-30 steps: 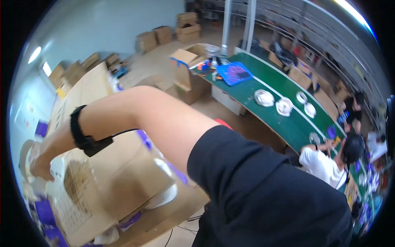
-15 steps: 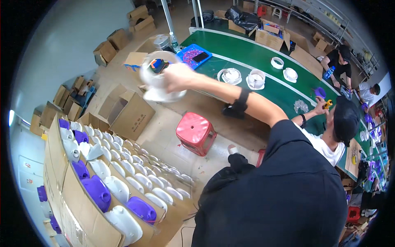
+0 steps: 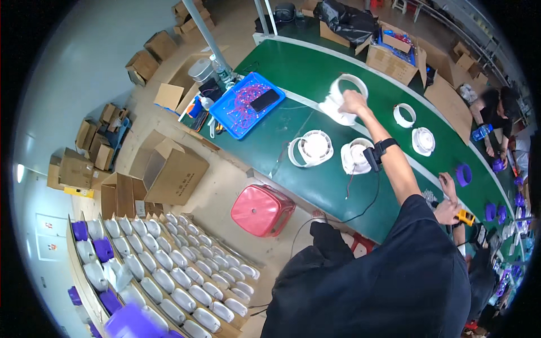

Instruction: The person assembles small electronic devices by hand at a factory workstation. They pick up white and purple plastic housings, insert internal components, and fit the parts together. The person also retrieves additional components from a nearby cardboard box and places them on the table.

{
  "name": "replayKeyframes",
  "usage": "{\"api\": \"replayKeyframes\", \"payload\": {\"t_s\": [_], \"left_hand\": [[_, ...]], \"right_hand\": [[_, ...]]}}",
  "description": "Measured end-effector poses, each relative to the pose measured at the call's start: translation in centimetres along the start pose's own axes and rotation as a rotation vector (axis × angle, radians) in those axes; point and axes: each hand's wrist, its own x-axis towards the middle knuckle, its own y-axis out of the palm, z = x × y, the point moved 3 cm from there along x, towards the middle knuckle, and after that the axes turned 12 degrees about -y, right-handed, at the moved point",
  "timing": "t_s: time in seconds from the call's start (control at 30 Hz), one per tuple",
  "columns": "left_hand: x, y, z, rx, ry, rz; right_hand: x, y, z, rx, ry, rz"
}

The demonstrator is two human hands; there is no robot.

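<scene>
My right hand (image 3: 354,103) is closed on a white plastic housing (image 3: 336,106) with a round ring at its top. The housing is over the far green strip of the table; whether it touches the surface I cannot tell. Nearer me lie a white ring with a round grilled part (image 3: 315,147) and a white round housing (image 3: 354,156) with a thin wire, partly behind my wrist strap. Farther right are a white ring (image 3: 404,115) and a white grilled housing (image 3: 423,141). My left hand is out of view. A blurred purple piece (image 3: 134,322) shows at the lower left edge.
A blue tray (image 3: 239,128) holds thin pink wires and a phone (image 3: 265,101). A red stool (image 3: 256,209) stands on the floor. At lower left, a divided carton (image 3: 90,293) holds rows of white and purple pieces. A co-worker's hands (image 3: 447,209) are at the right.
My right hand has carried the white housing from beyond the table's left end rightward, over the green table. The view has shifted too. The co-worker's hands have come closer together.
</scene>
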Motion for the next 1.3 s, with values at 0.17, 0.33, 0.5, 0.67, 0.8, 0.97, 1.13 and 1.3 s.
{"api": "replayKeyframes", "payload": {"t_s": [0.17, 0.33, 0.5, 0.67, 0.8, 0.97, 1.13, 1.3], "left_hand": [[6.5, 12.0, -4.2, 0.020, 0.048, 0.181], [10.9, 25.8, -11.8, -0.147, -0.252, 0.462], [12.8, 30.2, -9.6, -0.030, -0.244, 0.354], [13.4, 31.5, -9.1, -0.055, -0.310, 0.372], [14.7, 32.3, -9.5, 0.018, -0.274, 0.386], [15.4, 34.0, -8.4, 0.090, -0.264, 0.388], [21.3, 41.4, -4.3, 0.334, 0.092, 0.408], [29.3, 54.7, -7.7, 0.692, 0.345, 0.332]], "right_hand": [[4.9, 3.4, -11.3, 0.050, 0.227, 0.003], [7.4, 9.0, -17.5, -0.008, 0.285, -0.096], [8.7, 8.1, -15.3, -0.094, -0.020, -0.351], [12.2, 9.0, -10.2, 0.009, -0.176, -0.007], [14.3, 11.5, -11.8, -0.082, -0.039, -0.287], [8.2, 11.8, -10.7, 0.280, -0.209, -0.430], [-3.9, 12.6, -12.7, 0.399, -0.001, -0.625], [-14.6, 16.0, -13.5, 0.428, 0.298, -0.559]]}}
